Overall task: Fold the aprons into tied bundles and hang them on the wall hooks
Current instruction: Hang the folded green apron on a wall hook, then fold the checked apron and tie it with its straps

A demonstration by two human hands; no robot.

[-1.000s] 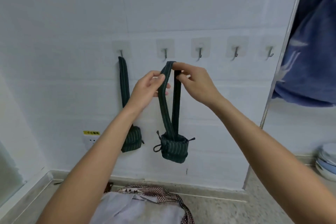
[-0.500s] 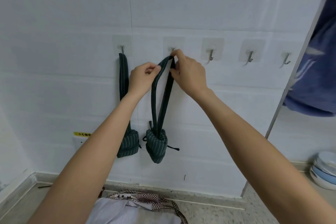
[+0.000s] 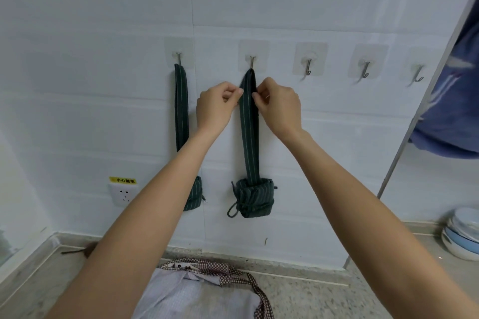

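A dark green striped apron bundle (image 3: 255, 198) hangs by its neck strap (image 3: 248, 127) from the second wall hook (image 3: 252, 61). My left hand (image 3: 216, 106) pinches the strap's left edge just below the hook. My right hand (image 3: 278, 105) pinches its right edge at the same height. Another green bundle (image 3: 193, 197) hangs from the first hook (image 3: 178, 57) to the left, its lower part half hidden behind my left forearm. A pale apron with checked trim (image 3: 204, 290) lies on the counter below.
Three bare hooks (image 3: 308, 67) line the white tiled wall to the right. A wall socket (image 3: 124, 194) sits low on the left. Stacked bowls (image 3: 464, 235) stand at the right edge of the stone counter (image 3: 311, 300). Blue cloth (image 3: 451, 101) hangs at the far right.
The strap loop went up and onto the second hook. The bundle now hangs flat against the wall, and both hands have slid down to pinch the strap below the hook.
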